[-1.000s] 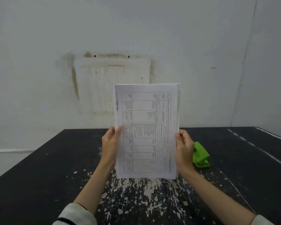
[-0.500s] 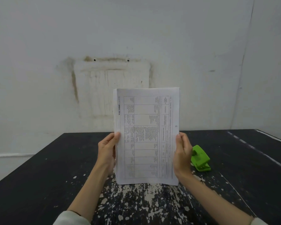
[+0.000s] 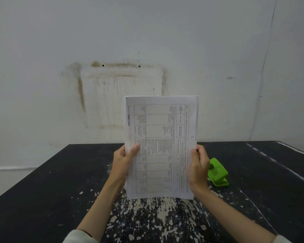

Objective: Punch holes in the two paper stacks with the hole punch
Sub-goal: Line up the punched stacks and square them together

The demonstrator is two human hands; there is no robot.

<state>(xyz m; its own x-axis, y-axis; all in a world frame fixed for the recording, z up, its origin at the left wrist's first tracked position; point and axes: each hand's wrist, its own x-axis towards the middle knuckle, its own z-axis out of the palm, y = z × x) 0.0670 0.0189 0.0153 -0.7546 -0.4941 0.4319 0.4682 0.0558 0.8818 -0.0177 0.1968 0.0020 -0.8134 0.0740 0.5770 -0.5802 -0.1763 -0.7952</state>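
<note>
I hold a paper stack upright in front of me, a printed table on its front sheet, its bottom edge on or just above the table. My left hand grips its left edge with the thumb across the front. Along the right edge, my right hand grips the stack. A bright green hole punch lies on the table just right of my right hand, apart from it. I see only this one stack.
The black table has worn white paint flecks near its front middle and pale streaks at the right. A stained white wall rises directly behind its far edge.
The stack has stayed upright between both hands and shifted slightly lower in view. My left thumb now lies further over the front sheet. The hole punch has not moved.
</note>
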